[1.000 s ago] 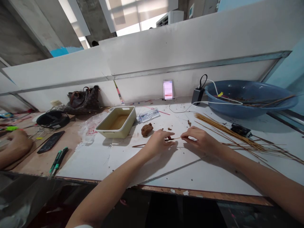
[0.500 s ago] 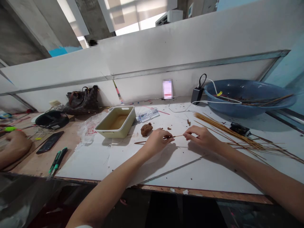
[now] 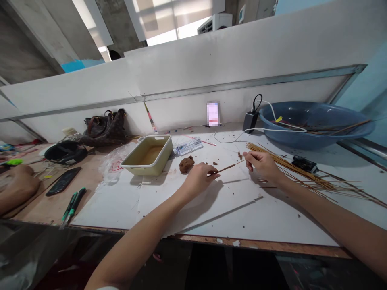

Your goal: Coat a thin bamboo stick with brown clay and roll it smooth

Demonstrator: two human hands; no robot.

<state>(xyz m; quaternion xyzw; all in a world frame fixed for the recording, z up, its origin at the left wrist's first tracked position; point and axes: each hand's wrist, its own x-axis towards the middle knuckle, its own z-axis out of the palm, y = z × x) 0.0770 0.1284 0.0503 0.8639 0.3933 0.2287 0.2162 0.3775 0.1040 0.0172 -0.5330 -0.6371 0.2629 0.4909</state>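
Right hand [image 3: 263, 164] drawn rightward, pinching wooden skewer [image 3: 228, 168]; left hand [image 3: 198, 180] gripping other end; white-covered workbench [image 3: 229, 217] beneath.

From my end on the head cam: white partition panel [image 3: 229, 60] runs across the back of the workbench, aluminium rail [image 3: 248, 85] along it, the whole line tilted in frame. Bare concrete wall [image 3: 27, 40] upper left, pale blue wall [image 3: 367, 94] far right. Window [image 3: 178, 20] top centre behind a translucent blind, strong daylight through it. White air-conditioning unit [image 3: 214, 23] just right of that. Bench has a white sheet [image 3: 229, 219] over a plywood top [image 3: 42, 211], with a worn brown front edge [image 3: 256, 244]. Floor under it too dark to make out.
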